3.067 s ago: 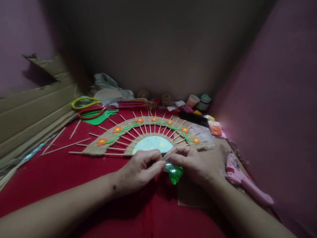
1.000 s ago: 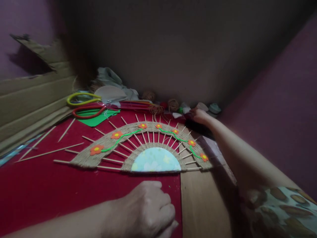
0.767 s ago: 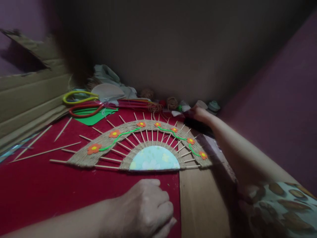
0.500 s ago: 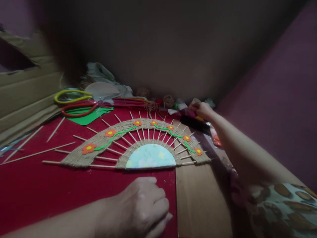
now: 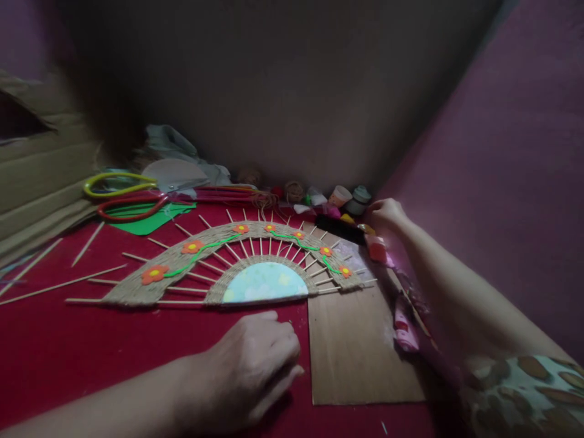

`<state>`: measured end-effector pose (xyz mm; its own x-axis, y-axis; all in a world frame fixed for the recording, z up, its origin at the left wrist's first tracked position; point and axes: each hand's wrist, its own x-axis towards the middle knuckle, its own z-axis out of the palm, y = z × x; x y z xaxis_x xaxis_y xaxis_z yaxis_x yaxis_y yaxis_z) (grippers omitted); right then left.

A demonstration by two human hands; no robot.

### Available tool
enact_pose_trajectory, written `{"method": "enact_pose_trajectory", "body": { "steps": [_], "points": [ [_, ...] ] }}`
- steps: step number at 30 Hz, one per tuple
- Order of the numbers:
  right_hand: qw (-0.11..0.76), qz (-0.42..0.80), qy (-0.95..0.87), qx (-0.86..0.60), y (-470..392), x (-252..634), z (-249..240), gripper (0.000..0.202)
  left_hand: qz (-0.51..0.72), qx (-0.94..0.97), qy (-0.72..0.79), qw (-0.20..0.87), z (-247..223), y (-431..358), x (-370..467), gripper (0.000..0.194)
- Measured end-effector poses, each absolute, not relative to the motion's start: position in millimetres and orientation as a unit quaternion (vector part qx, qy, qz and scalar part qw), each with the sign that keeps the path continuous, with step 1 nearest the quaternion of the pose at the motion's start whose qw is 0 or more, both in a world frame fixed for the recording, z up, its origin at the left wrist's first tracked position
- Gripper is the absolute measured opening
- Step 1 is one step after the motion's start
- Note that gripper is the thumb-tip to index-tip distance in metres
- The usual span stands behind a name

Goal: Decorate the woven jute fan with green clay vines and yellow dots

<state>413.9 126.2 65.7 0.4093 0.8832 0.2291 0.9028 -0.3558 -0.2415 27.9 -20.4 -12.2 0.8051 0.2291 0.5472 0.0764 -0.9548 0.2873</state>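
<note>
A woven twine fan (image 5: 214, 246) on thin sticks, with orange flowers, a green wavy line and a pale blue half-circle at its base, lies on the red surface (image 5: 55, 353). Just below its base rests my left hand (image 5: 262, 365), fingers curled in, with nothing visible in them. My right hand (image 5: 387, 214) reaches to the far right, beside a grey-green lidded jar (image 5: 359, 198) and a small orange container (image 5: 376, 248). Its fingers are bent downward; whether they hold anything is hidden.
Large scissors (image 5: 132, 198) with yellow and red handles lie at the back left by green paper (image 5: 152, 222) and loose sticks. Cardboard (image 5: 360, 353) lies under the fan's right end. Twine balls (image 5: 294, 191), a cup (image 5: 340, 196) and a pink tube (image 5: 405, 328) line the back and right.
My right hand has moved right, away from the cup, uncovering the cup and the jar. The view has shifted, so the fan appears slightly further left. My left hand stays curled.
</note>
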Motion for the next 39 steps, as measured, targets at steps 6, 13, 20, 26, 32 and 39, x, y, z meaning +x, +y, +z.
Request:
{"method": "enact_pose_trajectory", "body": {
  "steps": [6, 13, 20, 26, 32, 39],
  "points": [
    [0.106, -0.036, -0.519, -0.847, 110, 418, 75, 0.024, 0.338, 0.933, 0.083, 0.094, -21, -17, 31, 0.019],
    [0.064, -0.038, -0.502, -0.862, 89, 417, 62, 0.025, 0.368, 0.925, 0.069, 0.066, -24, -14, 34, 0.023],
    [-0.004, -0.076, -0.47, -0.879, 75, 411, 51, 0.026, 0.343, 0.933, 0.073, 0.075, -24, -15, 33, 0.022],
    [-0.052, -0.09, -0.453, -0.885, 67, 402, 52, 0.027, 0.325, 0.939, 0.081, 0.074, -20, -17, 31, 0.021],
    [-0.064, -0.084, -0.442, -0.891, 66, 399, 49, 0.044, 0.313, 0.944, 0.085, 0.066, -19, -17, 31, 0.02],
    [-0.065, -0.025, -0.482, -0.873, 68, 391, 38, 0.056, 0.308, 0.945, 0.092, 0.063, -19, -16, 32, 0.022]
  ]
}}
